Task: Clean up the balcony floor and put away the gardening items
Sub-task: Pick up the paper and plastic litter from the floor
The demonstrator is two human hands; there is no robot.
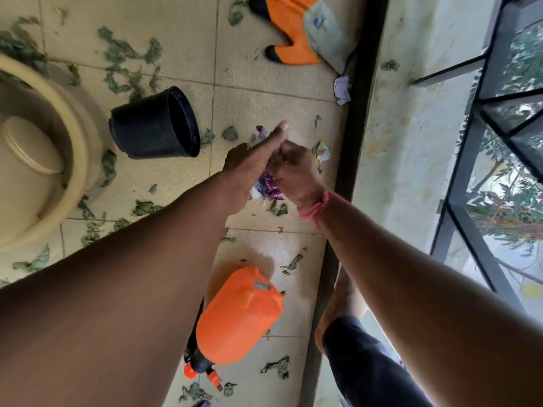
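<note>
My left hand (pixel 252 163) and right hand (pixel 293 168) meet above the tiled balcony floor (pixel 258 104). A crumpled purple wrapper (pixel 269 188) sits between them. My right hand's fingers are curled around it. The left hand's fingers are straight, with the palm against the wrapper. A black plastic pot (pixel 155 121) lies on its side to the left of the hands. An orange pressure sprayer (pixel 238 315) lies on the floor below my arms. Orange gloves (pixel 291 27) and a grey pouch (pixel 329 33) lie at the top. Dry green leaves (pixel 123 51) are scattered over the tiles.
A large beige planter (pixel 44 160) stands at the left. A colourful wrapper (pixel 322 152) and crumpled white paper (pixel 342 89) lie by the dark floor edge (pixel 352 127). A low wall (pixel 411 142) and metal railing (pixel 470 171) run along the right. My foot (pixel 338 304) is near the sprayer.
</note>
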